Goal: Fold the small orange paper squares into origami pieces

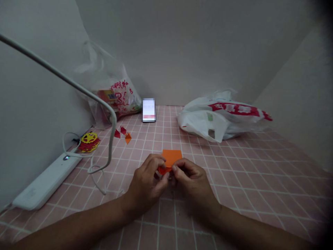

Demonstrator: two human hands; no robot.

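Low in the middle of the head view, just above the pink tiled surface (pixel 249 173), the left hand (pixel 149 177) and the right hand (pixel 194 180) meet at an orange paper (pixel 171 157). Left thumb and fingers grasp its left edge; right thumb and forefinger pinch its lower right part. The remaining fingers curl beneath, and I cannot tell what they touch. A darker orange strip shows under the near edge, so the sheet seems folded; gripping from both sides probably lets the fingers line up or press that edge while the far part lies flat and visible.

Beyond and to the left, two small red folded pieces (pixel 117 133) and an orange folded piece (pixel 128 138) sit close together, apart from the hands, perhaps so they are not knocked. A phone (pixel 149 110) stands upright near the back wall with its lit screen facing the person, likely for easy viewing. Plastic bags, a left bag (pixel 122 93) and a right bag (pixel 226 114), rest at the back, which leaves working room in front. Yellow and red cutouts (pixel 89 138) lie beside a white bar (pixel 47 184), with a pale cable (pixel 111 139) looping nearby.
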